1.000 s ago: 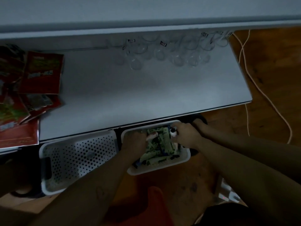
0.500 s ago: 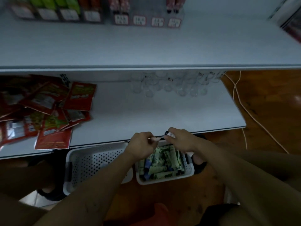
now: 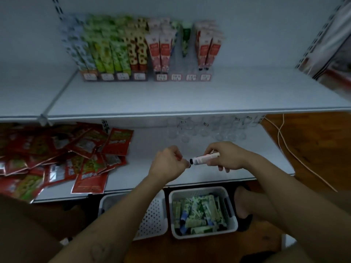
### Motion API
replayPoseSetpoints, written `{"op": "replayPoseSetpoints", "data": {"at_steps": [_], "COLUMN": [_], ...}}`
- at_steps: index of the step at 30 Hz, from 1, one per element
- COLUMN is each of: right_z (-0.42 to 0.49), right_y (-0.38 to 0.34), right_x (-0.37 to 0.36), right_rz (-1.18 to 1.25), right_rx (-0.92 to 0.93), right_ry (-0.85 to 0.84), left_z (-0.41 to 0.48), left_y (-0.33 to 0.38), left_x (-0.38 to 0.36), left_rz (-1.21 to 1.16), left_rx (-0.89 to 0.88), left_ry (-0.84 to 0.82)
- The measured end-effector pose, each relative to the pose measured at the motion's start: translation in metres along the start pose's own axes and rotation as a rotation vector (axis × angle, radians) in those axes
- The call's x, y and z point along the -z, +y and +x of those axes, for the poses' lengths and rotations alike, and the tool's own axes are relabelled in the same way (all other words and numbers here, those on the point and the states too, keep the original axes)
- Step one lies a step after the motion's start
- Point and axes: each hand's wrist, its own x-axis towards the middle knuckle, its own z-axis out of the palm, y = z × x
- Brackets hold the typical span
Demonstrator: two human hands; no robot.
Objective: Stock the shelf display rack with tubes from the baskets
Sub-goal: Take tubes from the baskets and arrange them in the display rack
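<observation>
Two white metal shelves (image 3: 171, 97) now fill the view, the head having lifted from the floor (a second ago only the lower one showed). On the upper stands the clear plastic display rack (image 3: 146, 76), with gaps near its right end. Both hands have risen from the white perforated basket (image 3: 233, 223) of green tubes (image 3: 199, 211). The right hand (image 3: 226, 156) grips a white-and-pink tube with a black cap (image 3: 204, 158). The left hand (image 3: 169, 164) curls at the cap; whether it pinches, I cannot tell. Picking looks done; placing comes next.
</observation>
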Motion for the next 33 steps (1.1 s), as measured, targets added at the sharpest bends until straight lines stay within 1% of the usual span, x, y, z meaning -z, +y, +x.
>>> {"op": "replayPoseSetpoints", "data": {"at_steps": [3,5,9,11,16,18,20,22,24,27,29,30,33], "right_z": [-0.010,-0.017,-0.021,-0.021,-0.020,-0.017,-0.013,-0.008,0.002,0.029,0.048,0.057,0.080], "right_y": [-0.011,-0.020,-0.034,-0.041,-0.057,-0.059,-0.059,-0.059,-0.056,-0.047,-0.044,-0.043,-0.045], "right_x": [0.026,0.045,0.083,0.104,0.155,0.173,0.189,0.202,0.212,0.225,0.230,0.232,0.232], "right_rz": [0.097,0.168,0.349,0.402,0.601,0.680,0.729,0.708,0.617,0.455,0.353,0.332,0.415], "right_rx": [0.048,0.092,0.178,0.224,0.313,0.336,0.371,0.398,0.404,0.348,0.336,0.347,0.425], "right_ry": [0.113,0.209,0.478,0.564,0.588,0.546,0.457,0.434,0.537,0.751,0.803,0.802,0.835], "left_z": [0.005,0.009,0.017,0.023,0.042,0.054,0.067,0.079,0.091,0.113,0.128,0.135,0.154], "left_y": [0.026,0.044,0.081,0.102,0.157,0.176,0.192,0.205,0.215,0.221,0.221,0.219,0.216], "left_x": [0.030,0.052,0.100,0.121,0.149,0.154,0.158,0.160,0.161,0.159,0.155,0.151,0.140], "left_rz": [0.084,0.118,0.124,0.143,0.166,0.109,0.125,0.162,0.171,0.189,0.210,0.212,0.179], "left_rx": [-0.106,-0.187,-0.313,-0.369,-0.463,-0.478,-0.490,-0.503,-0.514,-0.511,-0.516,-0.523,-0.537], "left_ry": [0.001,0.048,0.103,0.132,0.260,0.312,0.347,0.357,0.358,0.373,0.399,0.414,0.418]}}
